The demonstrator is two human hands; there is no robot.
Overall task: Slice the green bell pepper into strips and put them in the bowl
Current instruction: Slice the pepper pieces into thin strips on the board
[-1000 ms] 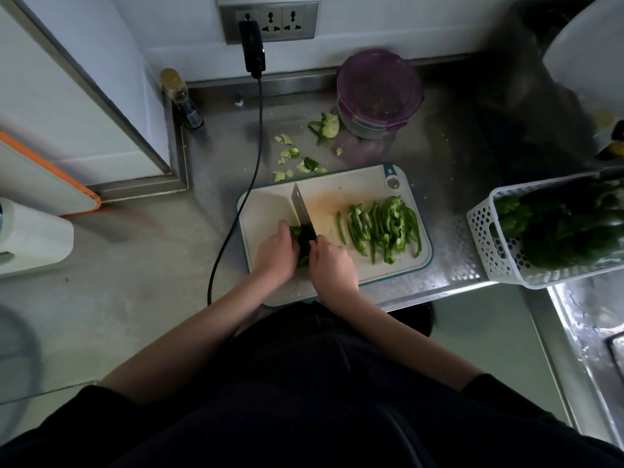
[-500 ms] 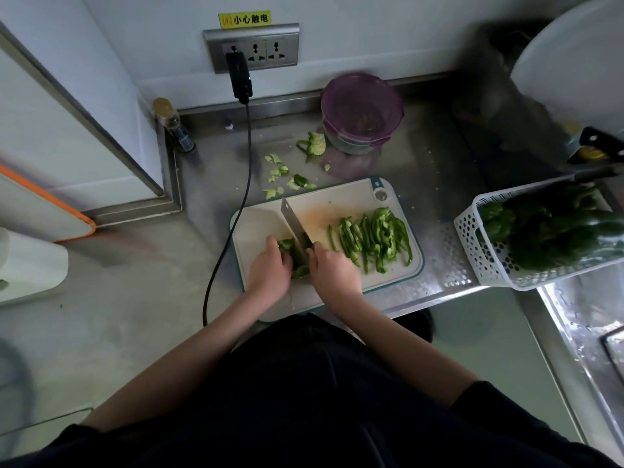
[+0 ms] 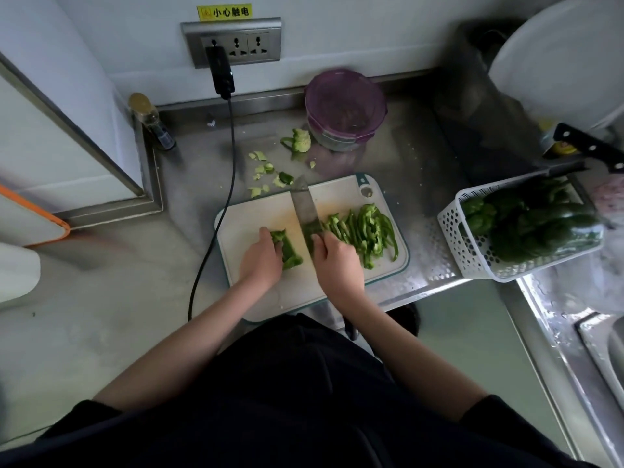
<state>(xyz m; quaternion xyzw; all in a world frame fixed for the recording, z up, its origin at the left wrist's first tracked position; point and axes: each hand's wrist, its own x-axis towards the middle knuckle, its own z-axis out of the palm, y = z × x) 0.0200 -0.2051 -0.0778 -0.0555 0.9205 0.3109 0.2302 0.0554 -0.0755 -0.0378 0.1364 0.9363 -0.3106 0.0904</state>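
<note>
On the white cutting board (image 3: 341,197) lies a piece of green bell pepper (image 3: 289,251). My left hand (image 3: 261,261) holds it down with curled fingers. My right hand (image 3: 337,263) grips the handle of a knife (image 3: 304,211), whose blade points away from me, a little right of the piece. A pile of cut pepper strips (image 3: 366,233) lies on the board's right half. The purple bowl (image 3: 344,108) stands behind the board near the wall.
Pepper core (image 3: 300,140) and scraps (image 3: 266,177) lie on the steel counter behind the board. A black cable (image 3: 229,170) runs down from the wall socket past the board's left edge. A white basket (image 3: 472,251) of whole peppers sits at the right, a second knife (image 3: 587,146) beyond it.
The knife has shifted right, away from the pepper piece, and now lies nearer the strip pile. My left hand stays on the piece. The view has tilted upward slightly.
</note>
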